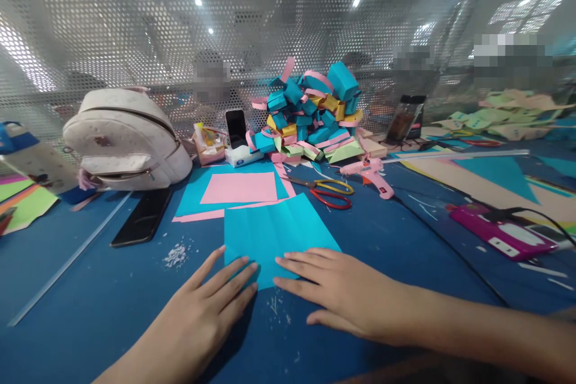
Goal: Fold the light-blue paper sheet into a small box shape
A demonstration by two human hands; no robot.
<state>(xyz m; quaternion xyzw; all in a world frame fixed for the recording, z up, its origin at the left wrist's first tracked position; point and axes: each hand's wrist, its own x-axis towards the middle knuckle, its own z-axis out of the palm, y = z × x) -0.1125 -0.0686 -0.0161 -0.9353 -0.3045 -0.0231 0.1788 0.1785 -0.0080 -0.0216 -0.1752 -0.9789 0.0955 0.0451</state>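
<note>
A sheet of blue paper (274,228) with faint crease lines lies on the dark blue table in front of me. My left hand (211,306) rests at its near left corner, fingers spread and fingertips on the paper. Across the near right edge lies my right hand (337,288), its fingers stretched flat over the sheet. Beyond this sheet, a pink paper rectangle (238,188) lies on more blue paper. Scissors (330,189) with one yellow and one red handle sit just past the sheet's far right corner.
A pink glue gun (371,174) and a magenta power strip (501,231) with cords lie right. Folded paper pieces (310,111) are heaped at the back. Left are a white backpack (130,138), a black phone (141,216), a clear stick (72,258) and white scraps (177,255).
</note>
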